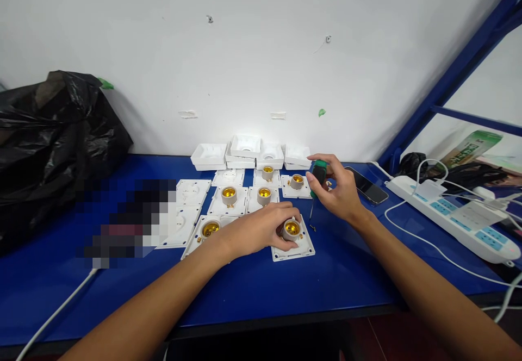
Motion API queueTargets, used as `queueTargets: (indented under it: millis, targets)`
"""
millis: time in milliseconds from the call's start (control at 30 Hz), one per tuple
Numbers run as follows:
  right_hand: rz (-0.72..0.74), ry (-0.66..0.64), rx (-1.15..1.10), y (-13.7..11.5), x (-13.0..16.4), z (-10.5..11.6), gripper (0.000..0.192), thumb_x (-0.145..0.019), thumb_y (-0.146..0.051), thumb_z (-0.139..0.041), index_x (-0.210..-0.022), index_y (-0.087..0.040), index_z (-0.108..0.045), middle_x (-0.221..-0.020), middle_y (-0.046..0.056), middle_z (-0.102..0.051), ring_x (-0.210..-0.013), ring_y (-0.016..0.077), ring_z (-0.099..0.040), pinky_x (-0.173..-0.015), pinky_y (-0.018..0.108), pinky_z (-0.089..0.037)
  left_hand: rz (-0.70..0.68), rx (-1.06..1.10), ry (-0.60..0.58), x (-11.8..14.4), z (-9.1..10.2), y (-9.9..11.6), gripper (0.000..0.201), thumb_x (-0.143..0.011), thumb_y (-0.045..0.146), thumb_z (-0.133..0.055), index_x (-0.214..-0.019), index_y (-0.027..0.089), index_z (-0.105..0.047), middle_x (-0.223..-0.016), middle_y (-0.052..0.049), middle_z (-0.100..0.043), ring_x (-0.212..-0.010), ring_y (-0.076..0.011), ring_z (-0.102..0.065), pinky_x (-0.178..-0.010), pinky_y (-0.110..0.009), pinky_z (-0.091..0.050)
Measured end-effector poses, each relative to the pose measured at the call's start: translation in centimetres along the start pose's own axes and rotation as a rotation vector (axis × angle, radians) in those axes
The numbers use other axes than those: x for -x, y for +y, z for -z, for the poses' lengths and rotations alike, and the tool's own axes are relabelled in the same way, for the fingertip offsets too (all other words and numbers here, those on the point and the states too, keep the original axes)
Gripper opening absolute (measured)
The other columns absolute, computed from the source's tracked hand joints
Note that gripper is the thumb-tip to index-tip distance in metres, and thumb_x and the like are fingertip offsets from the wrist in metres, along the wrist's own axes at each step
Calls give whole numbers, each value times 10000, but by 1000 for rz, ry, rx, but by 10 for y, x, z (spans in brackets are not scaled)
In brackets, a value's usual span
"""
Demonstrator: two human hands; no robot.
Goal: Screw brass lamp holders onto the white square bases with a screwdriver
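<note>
- Both hands worked over a blue table (310,290) in the head view, with the forearms reaching in from the bottom edge.
- Left hand (256,229) lay curled over the nearest lamp holder (292,236), its fingers closed around the white collar of the socket, whose brass inside faced up.
- That lamp holder sat on its square white plate, flat on the table just in front of the other sockets.
- Right hand (336,190) gripped a green-handled screwdriver (316,184), fingers wrapped shut around the handle; the thin shaft pointed down, its tip near the table just right of the held plate.
- More lamp holders (244,198) with brass centres lay in rows behind and to the left of the held one, close together.
- White square covers (248,153) were stacked against the wall behind those rows.
- A phone (367,186) lay flat just right of the right hand.
- A white power strip (457,217) with cables stretched along the right side, well apart from the hands.
- A black plastic bag (53,143) filled the far left of the table.
</note>
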State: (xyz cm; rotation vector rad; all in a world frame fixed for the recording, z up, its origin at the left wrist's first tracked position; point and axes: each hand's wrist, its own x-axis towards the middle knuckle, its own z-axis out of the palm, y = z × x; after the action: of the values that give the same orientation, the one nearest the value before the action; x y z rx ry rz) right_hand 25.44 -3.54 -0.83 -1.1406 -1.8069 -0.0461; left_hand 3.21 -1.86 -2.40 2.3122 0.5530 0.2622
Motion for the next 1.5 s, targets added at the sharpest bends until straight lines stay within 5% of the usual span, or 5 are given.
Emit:
queueTargets:
  millis: [467, 667, 833, 1067, 1500]
  targets:
    - [-37, 27, -44, -3, 0, 0, 256, -901, -316, -648, -1145, -246, -611, -585, -87, -431, -460, 96, -395, -453, 257, -364, -1, 6, 11, 1, -1, 1, 345, -854, 387, -765, -1134, 252, -616, -1069, -16, -593, -985, -210, -549, -785, -297, -416]
    - [-82, 135, -112, -5, 0, 2, 232, -922, -314, -634, -1143, -248, -611, -603, -72, -499, -476, 117, -491, -480, 290, -410, 0, 36, 21, 0, -3, 0, 398, -836, 368, -783, -1175, 264, -603, -1067, -13, -595, -974, -204, -551, -774, -295, -420]
    - [-104, 302, -160, -4, -1, 1, 197, -924, -322, -630, -1108, -253, -620, -596, -65, -438, -462, 115, -415, -446, 293, -358, 40, 152, 18, 0, -6, -1, 560, -788, 449, -820, -1229, 267, -527, -934, 17, -535, -817, -166, -538, -700, -286, -436]
    - [-129, 445, -246, -6, -3, 0, 245, -951, -376, -593, -1159, -247, -593, -624, -47, -516, -493, 120, -512, -447, 278, -425, 87, 304, 158, -3, -5, 11, 371, -968, 564, -555, -1076, 209, -558, -826, 7, -577, -753, -161, -546, -653, -294, -440]
    - [-70, 530, -385, -9, -7, -4, 214, -975, -331, -564, -1171, -246, -553, -569, -71, -524, -460, 103, -511, -419, 226, -442, 77, 283, 371, -12, -10, 8, 205, -876, 375, -712, -993, 209, -741, -927, -6, -623, -742, -126, -545, -676, -287, -446]
